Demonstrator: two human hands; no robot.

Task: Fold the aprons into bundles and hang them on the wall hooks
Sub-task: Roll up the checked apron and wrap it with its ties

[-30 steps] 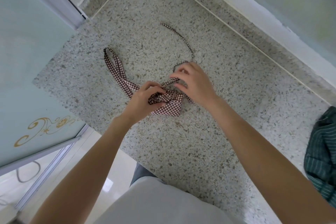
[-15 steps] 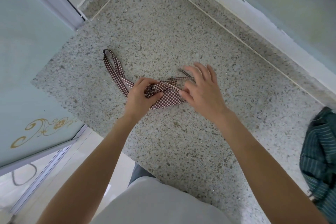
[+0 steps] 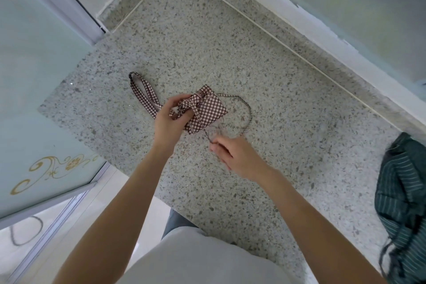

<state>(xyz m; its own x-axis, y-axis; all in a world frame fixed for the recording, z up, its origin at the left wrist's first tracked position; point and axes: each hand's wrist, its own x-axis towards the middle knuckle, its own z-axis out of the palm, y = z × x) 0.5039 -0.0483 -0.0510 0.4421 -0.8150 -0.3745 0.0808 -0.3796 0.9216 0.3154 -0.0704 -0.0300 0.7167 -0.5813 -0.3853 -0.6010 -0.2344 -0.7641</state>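
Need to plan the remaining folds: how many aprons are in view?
2. The checked apron is bundled mid-counter, held by the left hand; the green striped apron lies at the counter's right edge, partly out of frame.

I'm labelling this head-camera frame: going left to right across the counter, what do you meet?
Frosted glass panel → checked strap loop → left hand gripping the checked apron bundle → thin tie string → green striped apron at the right edge.

Home kitchen, speckled stone counter (image 3: 265, 80), frosted sliding glass door (image 3: 34, 99)
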